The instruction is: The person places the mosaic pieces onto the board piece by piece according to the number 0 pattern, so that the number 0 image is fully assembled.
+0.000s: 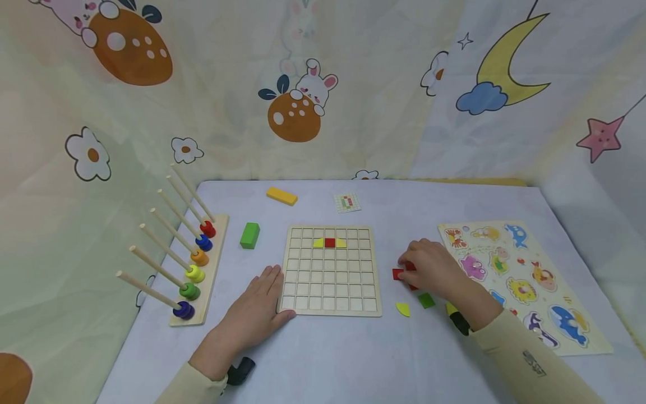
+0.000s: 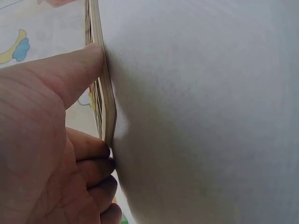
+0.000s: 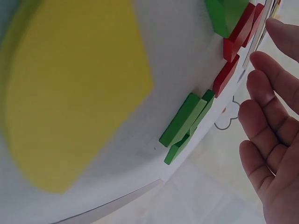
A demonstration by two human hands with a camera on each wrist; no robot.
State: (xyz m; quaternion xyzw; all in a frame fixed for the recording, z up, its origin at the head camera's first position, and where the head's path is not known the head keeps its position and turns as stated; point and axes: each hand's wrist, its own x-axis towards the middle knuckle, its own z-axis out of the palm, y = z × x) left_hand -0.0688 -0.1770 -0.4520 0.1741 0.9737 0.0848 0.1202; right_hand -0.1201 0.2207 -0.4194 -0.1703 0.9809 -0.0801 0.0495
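A wooden grid board (image 1: 328,290) lies at the table's middle, carrying a red square (image 1: 330,243) between two yellow curved pieces (image 1: 318,243). Against its left edge rests my left hand (image 1: 252,311), fingers flat on the table, thumb touching the near left corner. To the board's right, my right hand (image 1: 436,270) reaches down over several red pieces (image 1: 397,274), partly hiding them. In the right wrist view its thumb and fingers stand apart with nothing visible between them. Near it lie a green piece (image 1: 426,300), a yellow quarter-round piece (image 1: 402,308) and another yellow piece (image 3: 74,93), seen up close.
A peg stand (image 1: 217,247) with coloured rings is at the left. Behind the board are a green block (image 1: 249,235), a yellow block (image 1: 281,196) and a small pattern card (image 1: 347,202). A sea-animal puzzle board (image 1: 580,342) lies at the right, partly under the right forearm.
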